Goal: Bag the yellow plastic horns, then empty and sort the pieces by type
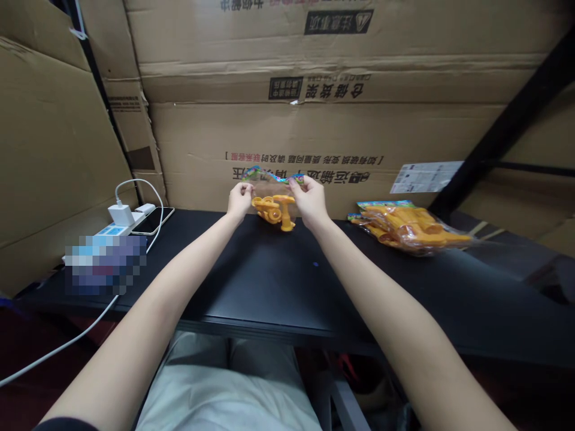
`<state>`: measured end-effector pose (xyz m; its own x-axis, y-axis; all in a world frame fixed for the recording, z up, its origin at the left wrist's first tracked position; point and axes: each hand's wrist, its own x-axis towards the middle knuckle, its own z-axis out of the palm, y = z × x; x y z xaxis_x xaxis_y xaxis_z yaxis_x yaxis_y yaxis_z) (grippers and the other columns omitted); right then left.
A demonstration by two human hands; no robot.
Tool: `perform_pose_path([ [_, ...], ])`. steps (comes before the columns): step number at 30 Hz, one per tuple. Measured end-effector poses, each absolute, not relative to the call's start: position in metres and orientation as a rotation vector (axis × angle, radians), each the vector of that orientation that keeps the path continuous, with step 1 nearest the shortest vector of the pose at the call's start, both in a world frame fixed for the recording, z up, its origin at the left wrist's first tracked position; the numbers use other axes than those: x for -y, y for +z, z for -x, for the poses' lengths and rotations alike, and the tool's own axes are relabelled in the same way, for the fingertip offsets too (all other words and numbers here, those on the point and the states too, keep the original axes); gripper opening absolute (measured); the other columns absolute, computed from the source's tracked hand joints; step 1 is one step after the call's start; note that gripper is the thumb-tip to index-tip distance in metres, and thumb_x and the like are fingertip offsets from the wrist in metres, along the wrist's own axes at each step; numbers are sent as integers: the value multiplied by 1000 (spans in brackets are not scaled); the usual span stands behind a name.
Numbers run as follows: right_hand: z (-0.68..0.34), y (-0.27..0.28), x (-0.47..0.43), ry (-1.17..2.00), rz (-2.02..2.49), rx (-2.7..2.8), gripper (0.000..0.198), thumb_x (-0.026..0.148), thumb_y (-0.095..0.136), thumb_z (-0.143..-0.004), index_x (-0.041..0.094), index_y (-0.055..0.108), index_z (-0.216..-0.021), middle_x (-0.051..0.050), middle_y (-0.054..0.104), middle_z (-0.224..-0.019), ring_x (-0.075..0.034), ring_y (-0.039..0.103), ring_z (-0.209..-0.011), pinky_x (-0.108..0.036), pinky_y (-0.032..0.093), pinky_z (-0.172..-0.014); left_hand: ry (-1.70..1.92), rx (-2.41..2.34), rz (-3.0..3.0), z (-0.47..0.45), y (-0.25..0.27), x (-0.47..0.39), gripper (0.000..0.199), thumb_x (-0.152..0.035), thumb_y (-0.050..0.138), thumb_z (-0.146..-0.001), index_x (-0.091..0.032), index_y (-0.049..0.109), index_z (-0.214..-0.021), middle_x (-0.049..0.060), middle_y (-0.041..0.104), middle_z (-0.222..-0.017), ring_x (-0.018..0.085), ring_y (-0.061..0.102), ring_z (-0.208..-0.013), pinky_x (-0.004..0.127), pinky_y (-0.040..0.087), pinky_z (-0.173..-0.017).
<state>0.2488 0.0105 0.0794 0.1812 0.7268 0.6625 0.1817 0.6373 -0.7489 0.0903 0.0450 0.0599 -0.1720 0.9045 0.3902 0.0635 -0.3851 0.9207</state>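
Between my two hands a clear plastic bag point(269, 187) with a colourful printed top edge is held up at the back of the black table. Orange plastic toy parts point(275, 209) show inside or right behind the clear film; I cannot tell which. My left hand point(241, 200) pinches the bag's left side near the top. The upper right corner is gripped by my right hand point(309, 199), thumb and fingers closed on it. Off to the right lies a pile of similar bags point(408, 227) filled with orange plastic parts.
A power strip point(117, 226) with a white charger point(120, 214) and cable stands at the left, beside a phone point(153, 221). A blurred-out item point(105, 263) lies in front of it. Cardboard walls point(332, 126) close off the back, and a black metal post point(503, 126) slants at the right.
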Motion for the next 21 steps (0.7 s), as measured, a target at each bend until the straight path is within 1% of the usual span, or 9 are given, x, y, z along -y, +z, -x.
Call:
perform_pose_path([
  [2, -245, 84, -6, 427, 834, 1401, 33, 52, 64, -75, 20, 61, -76, -3, 66, -80, -19, 62, -88, -38, 50, -86, 1690, -1114, -1462, -88, 63, -44, 11, -15, 45, -87, -16, 55, -81, 9, 68, -105, 16, 62, -103, 31, 50, -87],
  [4, -240, 87, -2, 416, 827, 1420, 33, 53, 63, -76, 20, 61, -75, -2, 66, -79, -19, 61, -87, -37, 50, -86, 1716, -1075, -1456, -85, 65, -42, 8, -14, 46, -86, -16, 54, -84, 9, 67, -107, 16, 61, -105, 30, 51, -86],
  [8, -233, 87, 2, 409, 749, 1423, 37, 57, 61, -76, 20, 64, -78, -2, 66, -81, -18, 62, -87, -35, 49, -85, 1764, -986, -1438, -78, 65, -43, 7, -12, 48, -83, -17, 53, -86, 8, 67, -102, 17, 62, -102, 31, 52, -82],
  [10, -231, 87, 3, 393, 669, 1408, 41, 60, 56, -78, 20, 65, -78, -3, 67, -85, -18, 62, -91, -35, 48, -87, 1848, -901, -1487, -74, 65, -44, 10, -11, 51, -80, -18, 55, -86, 6, 67, -99, 16, 62, -99, 31, 51, -86],
  [12, -230, 89, 6, 363, 571, 1391, 46, 61, 46, -84, 21, 66, -74, -3, 68, -89, -18, 62, -96, -36, 46, -92, 1953, -787, -1566, -72, 68, -44, 12, -10, 54, -78, -19, 57, -85, 5, 67, -97, 15, 63, -98, 31, 48, -92],
  [15, -228, 95, 15, 269, 460, 1388, 52, 58, 36, -90, 22, 66, -70, -3, 68, -91, -18, 62, -100, -38, 42, -97, 2051, -609, -1633, -68, 77, -38, 12, -15, 61, -75, -20, 61, -86, 4, 68, -98, 16, 61, -103, 31, 44, -96],
  [18, -228, 101, 28, 172, 419, 1416, 47, 54, 39, -91, 23, 68, -72, -2, 68, -93, -18, 62, -101, -39, 42, -98, 2038, -493, -1543, -65, 88, -26, 12, -22, 64, -76, -21, 63, -89, 3, 68, -102, 18, 59, -109, 31, 44, -97],
  [21, -227, 99, 35, 151, 410, 1398, 42, 50, 43, -91, 23, 67, -69, -2, 68, -89, -19, 63, -99, -39, 43, -96, 1934, -450, -1318, -58, 92, -10, 14, -31, 59, -81, -20, 64, -89, 4, 69, -100, 20, 60, -109, 34, 46, -93],
])
